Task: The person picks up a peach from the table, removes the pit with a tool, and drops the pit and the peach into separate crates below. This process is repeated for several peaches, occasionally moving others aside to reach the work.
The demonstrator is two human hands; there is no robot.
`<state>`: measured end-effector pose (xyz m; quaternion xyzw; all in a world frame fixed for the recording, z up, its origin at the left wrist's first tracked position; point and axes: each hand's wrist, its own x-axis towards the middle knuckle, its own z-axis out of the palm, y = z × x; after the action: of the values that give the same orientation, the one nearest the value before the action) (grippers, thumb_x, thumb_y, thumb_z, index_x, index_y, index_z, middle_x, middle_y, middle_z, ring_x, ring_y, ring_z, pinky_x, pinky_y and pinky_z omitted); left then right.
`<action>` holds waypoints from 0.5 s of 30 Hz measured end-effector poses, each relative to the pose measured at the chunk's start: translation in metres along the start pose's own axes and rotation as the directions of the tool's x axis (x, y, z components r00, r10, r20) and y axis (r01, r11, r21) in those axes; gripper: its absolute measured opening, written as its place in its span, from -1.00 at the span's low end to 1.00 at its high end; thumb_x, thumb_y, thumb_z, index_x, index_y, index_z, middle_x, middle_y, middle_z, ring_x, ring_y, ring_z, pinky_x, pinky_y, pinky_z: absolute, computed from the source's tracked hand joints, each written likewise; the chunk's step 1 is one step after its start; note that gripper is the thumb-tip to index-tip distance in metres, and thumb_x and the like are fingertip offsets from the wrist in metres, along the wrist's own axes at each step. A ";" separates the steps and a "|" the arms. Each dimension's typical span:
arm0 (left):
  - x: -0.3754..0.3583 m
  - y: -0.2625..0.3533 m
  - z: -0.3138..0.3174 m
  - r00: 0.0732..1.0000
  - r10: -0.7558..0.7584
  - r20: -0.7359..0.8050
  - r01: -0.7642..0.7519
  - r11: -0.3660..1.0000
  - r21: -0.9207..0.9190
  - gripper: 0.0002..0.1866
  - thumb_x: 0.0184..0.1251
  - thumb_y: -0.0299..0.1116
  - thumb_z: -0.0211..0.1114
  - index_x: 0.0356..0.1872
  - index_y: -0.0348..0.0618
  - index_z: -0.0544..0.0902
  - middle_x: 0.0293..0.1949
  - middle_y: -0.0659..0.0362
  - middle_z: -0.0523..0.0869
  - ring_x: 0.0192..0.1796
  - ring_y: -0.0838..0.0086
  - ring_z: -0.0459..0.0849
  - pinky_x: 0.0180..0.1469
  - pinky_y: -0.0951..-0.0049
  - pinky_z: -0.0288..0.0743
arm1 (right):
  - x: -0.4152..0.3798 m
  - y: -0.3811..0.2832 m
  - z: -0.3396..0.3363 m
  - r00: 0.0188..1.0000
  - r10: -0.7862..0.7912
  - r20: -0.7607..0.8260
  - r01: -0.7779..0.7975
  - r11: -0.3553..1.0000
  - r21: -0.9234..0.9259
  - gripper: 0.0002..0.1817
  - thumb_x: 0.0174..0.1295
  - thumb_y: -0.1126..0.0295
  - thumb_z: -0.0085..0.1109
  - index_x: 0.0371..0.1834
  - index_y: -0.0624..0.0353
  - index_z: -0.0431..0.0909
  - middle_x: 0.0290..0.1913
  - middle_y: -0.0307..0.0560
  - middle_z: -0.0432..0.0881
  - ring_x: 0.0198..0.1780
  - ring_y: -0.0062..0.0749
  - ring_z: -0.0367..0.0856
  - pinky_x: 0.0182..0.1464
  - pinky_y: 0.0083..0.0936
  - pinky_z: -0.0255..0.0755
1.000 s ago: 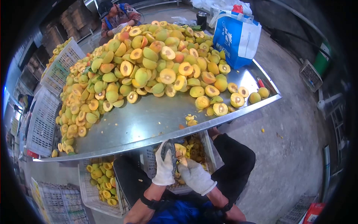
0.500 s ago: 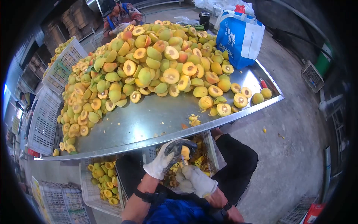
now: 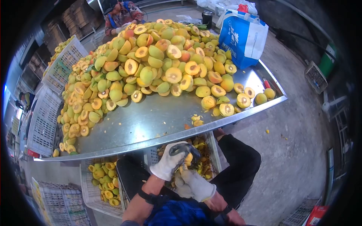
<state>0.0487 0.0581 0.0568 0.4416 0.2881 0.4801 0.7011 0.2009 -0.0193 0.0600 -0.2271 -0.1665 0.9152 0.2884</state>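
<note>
My left hand, in a white glove with dark coated fingers, is closed around a peach half with yellow flesh. Just below it, my right hand, gloved in white, has its fingers curled right up against the fruit. Whatever tool it may grip is too small and covered to make out. Both hands are over a crate of peach scraps between my knees. To the left stands another crate with hollowed peach halves.
A metal table carries a big heap of halved peaches. On its right are a blue-white bag and a red-handled tool. Plastic crates line the left side. Another person works across the table.
Both hands have shifted slightly, and my left hand has turned, so its dark fingers cover more of the peach half. The right hand stays close against it.
</note>
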 end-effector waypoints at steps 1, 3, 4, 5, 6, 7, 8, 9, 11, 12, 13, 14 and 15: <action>-0.003 -0.006 0.005 0.994 0.008 -0.106 -0.019 0.994 -0.105 -0.51 0.29 -0.09 0.34 -0.03 -0.38 0.59 -0.27 0.14 0.72 -0.31 0.54 0.68 -0.27 0.57 0.58 | 0.001 -0.007 0.009 0.992 -0.056 -0.115 0.026 0.969 -0.245 -0.66 0.48 0.10 -0.06 -0.26 0.14 0.50 -0.61 -0.30 0.44 -0.65 -0.49 0.34 -0.57 -0.57 0.20; -0.005 -0.010 0.012 0.978 0.023 -0.208 -0.038 0.997 -0.073 -0.40 0.27 0.06 0.34 -0.01 -0.38 0.58 -0.25 0.10 0.73 -0.32 0.49 0.70 -0.27 0.55 0.61 | 0.002 -0.009 0.012 0.967 -0.153 -0.206 0.034 0.872 -0.488 -0.67 0.48 0.12 -0.06 -0.28 0.14 0.50 -0.61 -0.31 0.41 -0.66 -0.54 0.31 -0.57 -0.59 0.18; -0.006 -0.011 0.013 0.965 0.034 -0.260 -0.050 0.997 -0.058 -0.34 0.26 0.14 0.34 0.00 -0.38 0.57 -0.25 0.08 0.73 -0.32 0.47 0.72 -0.27 0.54 0.62 | 0.003 -0.009 0.010 0.966 -0.167 -0.199 0.045 0.862 -0.505 -0.68 0.47 0.13 -0.06 -0.29 0.14 0.50 -0.61 -0.32 0.40 -0.66 -0.57 0.30 -0.58 -0.60 0.17; -0.009 -0.013 0.009 0.960 -0.054 -0.274 0.032 0.996 -0.081 -0.25 0.24 0.23 0.31 0.05 -0.39 0.55 -0.18 0.04 0.74 -0.26 0.46 0.73 -0.20 0.51 0.65 | 0.002 -0.008 0.008 0.966 -0.174 -0.193 0.049 0.852 -0.521 -0.68 0.47 0.14 -0.06 -0.30 0.15 0.50 -0.61 -0.32 0.39 -0.66 -0.59 0.28 -0.58 -0.60 0.15; -0.012 -0.014 0.009 0.965 -0.064 -0.255 0.038 0.994 -0.106 -0.25 0.26 0.23 0.29 0.06 -0.39 0.55 -0.15 0.04 0.73 -0.23 0.46 0.73 -0.18 0.51 0.65 | 0.001 -0.008 0.008 0.967 -0.142 -0.214 0.017 0.867 -0.499 -0.68 0.46 0.15 -0.06 -0.30 0.15 0.50 -0.61 -0.32 0.39 -0.66 -0.60 0.29 -0.58 -0.61 0.15; -0.013 -0.012 0.009 0.970 -0.068 -0.231 0.040 0.991 -0.125 -0.26 0.27 0.23 0.28 0.06 -0.39 0.54 -0.13 0.03 0.73 -0.20 0.47 0.72 -0.16 0.50 0.64 | 0.001 -0.011 0.008 0.966 -0.116 -0.230 -0.008 0.878 -0.478 -0.68 0.46 0.15 -0.06 -0.30 0.15 0.50 -0.61 -0.32 0.39 -0.65 -0.61 0.29 -0.59 -0.61 0.14; -0.013 -0.010 0.009 0.976 -0.074 -0.206 0.044 0.988 -0.147 -0.26 0.28 0.23 0.26 0.07 -0.39 0.54 -0.10 0.03 0.72 -0.18 0.47 0.72 -0.13 0.49 0.64 | 0.000 -0.013 0.007 0.965 -0.090 -0.247 -0.034 0.889 -0.456 -0.68 0.46 0.16 -0.06 -0.30 0.16 0.50 -0.61 -0.32 0.38 -0.65 -0.63 0.29 -0.60 -0.61 0.14; -0.010 -0.011 0.008 0.990 -0.024 -0.139 0.012 0.997 -0.081 -0.28 0.38 0.27 0.09 0.03 -0.36 0.55 -0.15 0.01 0.72 -0.19 0.34 0.74 -0.14 0.41 0.66 | -0.005 -0.017 0.002 0.974 -0.048 -0.220 -0.053 0.901 -0.432 -0.67 0.48 0.17 -0.08 -0.26 0.19 0.53 -0.57 -0.33 0.43 -0.65 -0.64 0.33 -0.61 -0.60 0.19; -0.010 -0.015 0.004 0.998 -0.055 -0.044 0.048 0.990 -0.133 -0.26 0.36 0.29 0.08 0.01 -0.35 0.56 -0.12 -0.01 0.71 -0.14 0.31 0.72 -0.09 0.37 0.64 | -0.009 -0.015 -0.009 0.991 0.015 -0.131 -0.060 0.935 -0.351 -0.65 0.47 0.10 -0.04 -0.26 0.17 0.52 -0.57 -0.33 0.41 -0.65 -0.63 0.31 -0.62 -0.59 0.16; -0.010 -0.017 0.001 0.997 -0.071 0.004 0.071 0.985 -0.156 -0.26 0.36 0.30 0.08 0.00 -0.35 0.56 -0.10 -0.01 0.71 -0.12 0.30 0.72 -0.07 0.35 0.63 | -0.010 -0.012 -0.011 0.996 0.043 -0.084 -0.067 0.950 -0.306 -0.64 0.47 0.07 -0.02 -0.25 0.16 0.52 -0.57 -0.33 0.40 -0.66 -0.63 0.30 -0.62 -0.58 0.15; -0.010 -0.019 -0.006 0.989 -0.131 0.066 0.145 0.941 -0.304 -0.35 0.28 0.11 0.29 0.07 -0.36 0.54 -0.04 0.00 0.68 0.00 0.31 0.69 0.11 0.34 0.57 | -0.010 -0.006 -0.012 0.996 0.063 -0.062 -0.073 0.981 -0.178 -0.62 0.44 0.02 0.01 -0.27 0.14 0.50 -0.58 -0.34 0.38 -0.67 -0.63 0.28 -0.63 -0.59 0.13; -0.011 -0.026 -0.011 0.989 -0.126 0.082 0.145 0.937 -0.317 -0.38 0.29 0.08 0.29 0.06 -0.36 0.55 -0.04 0.00 0.68 0.01 0.31 0.68 0.11 0.34 0.57 | -0.009 0.001 -0.009 0.996 0.079 -0.038 -0.081 0.996 -0.047 -0.60 0.42 -0.03 0.04 -0.28 0.12 0.49 -0.59 -0.35 0.35 -0.68 -0.62 0.25 -0.63 -0.60 0.11; -0.013 -0.033 -0.014 0.988 -0.120 0.098 0.146 0.932 -0.331 -0.41 0.30 0.05 0.28 0.05 -0.35 0.56 -0.04 0.00 0.68 0.01 0.31 0.68 0.11 0.33 0.57 | -0.009 0.006 -0.005 0.996 0.092 -0.014 -0.090 0.992 0.085 -0.57 0.39 -0.08 0.07 -0.29 0.10 0.47 -0.60 -0.35 0.33 -0.69 -0.62 0.23 -0.64 -0.60 0.08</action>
<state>0.0456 0.0463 0.0209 0.3125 0.2040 0.4566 0.8076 0.2071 -0.0280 0.0566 -0.2302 -0.1149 0.9315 0.2572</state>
